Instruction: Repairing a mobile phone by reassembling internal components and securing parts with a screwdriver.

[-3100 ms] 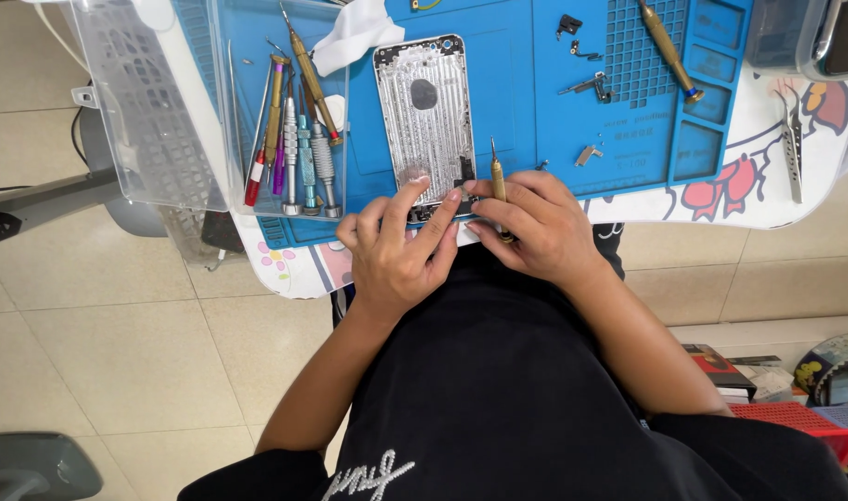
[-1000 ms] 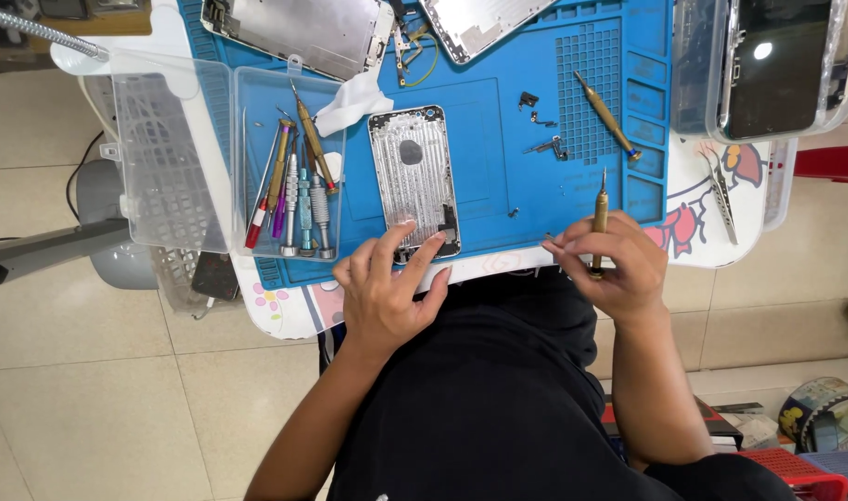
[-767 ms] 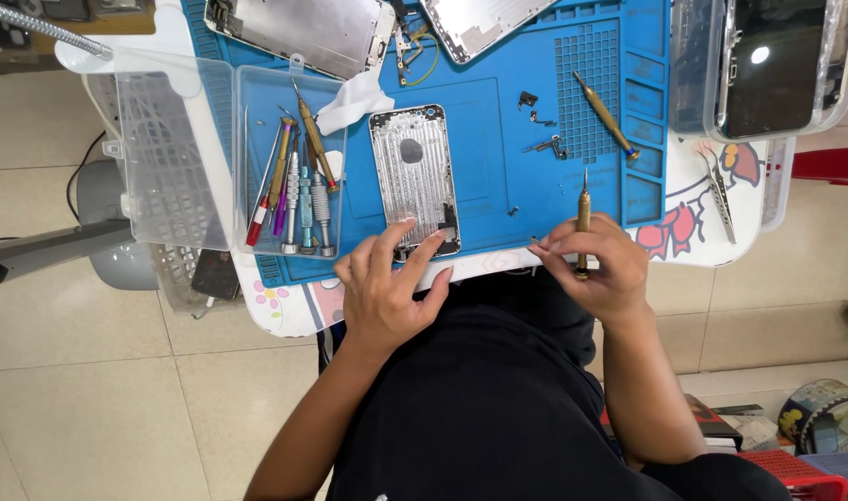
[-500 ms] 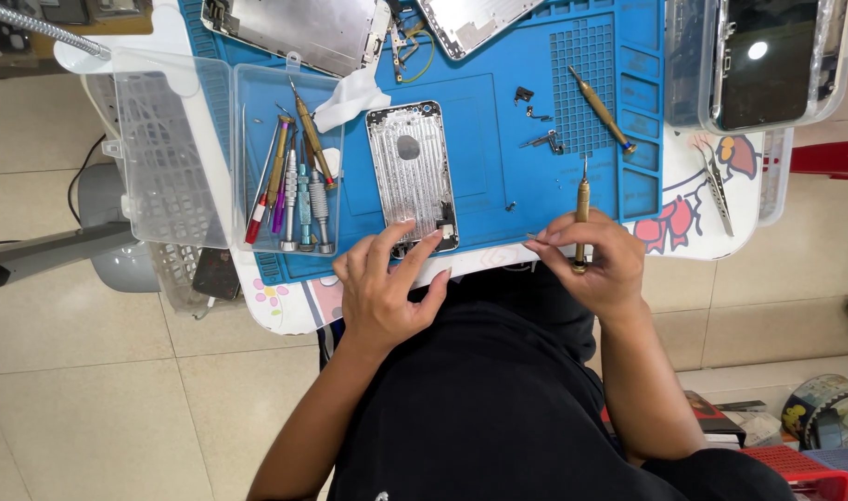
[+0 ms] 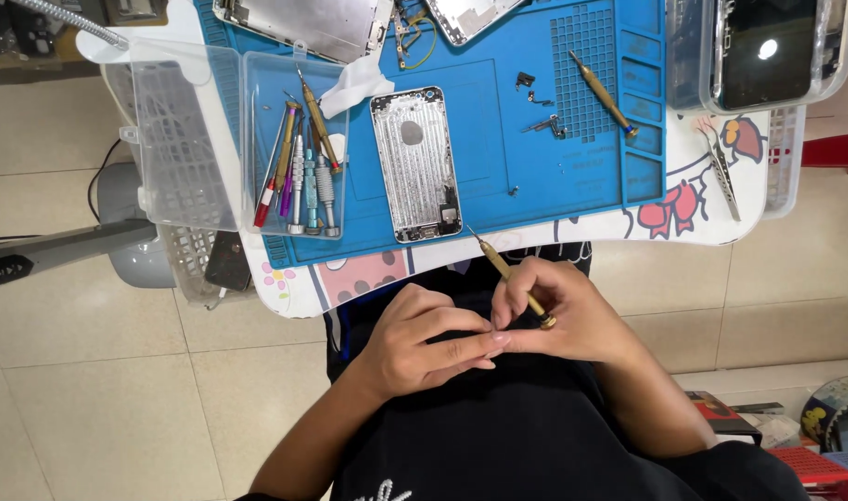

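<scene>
Both hands are drawn back off the tabletop (image 5: pixel 683 227) and meet over the person's lap, just near of its rounded edge. The right hand (image 5: pixel 558 320) grasps a slim brass-coloured screwdriver (image 5: pixel 510 276) between thumb and fingers, its knurled end by the knuckles and its thin tip slanting up and to the left toward the tabletop's near edge. The left hand (image 5: pixel 424 341) holds nothing; its fingers are stretched out to the right, and their tips touch the right hand's fingers just below the screwdriver. On the blue work mat (image 5: pixel 498 121), far of the hands, lies a silver phone back housing (image 5: pixel 416 164), inner side up and lengthwise, its near end close to the mat's near border and apart from both hands. Left of it stands a clear plastic tray (image 5: pixel 294 148) with several small screwdrivers with coloured handles lying side by side in it, and a clear lid (image 5: pixel 178 139) is folded open to the tray's left. A second brass screwdriver (image 5: pixel 602 93) rests slantwise on the gridded part of the mat at the far right, with a few small dark parts (image 5: pixel 540 111) scattered just left of it. A pair of tweezers (image 5: pixel 720 167) lies on the white patterned tabletop right of the mat.
</scene>
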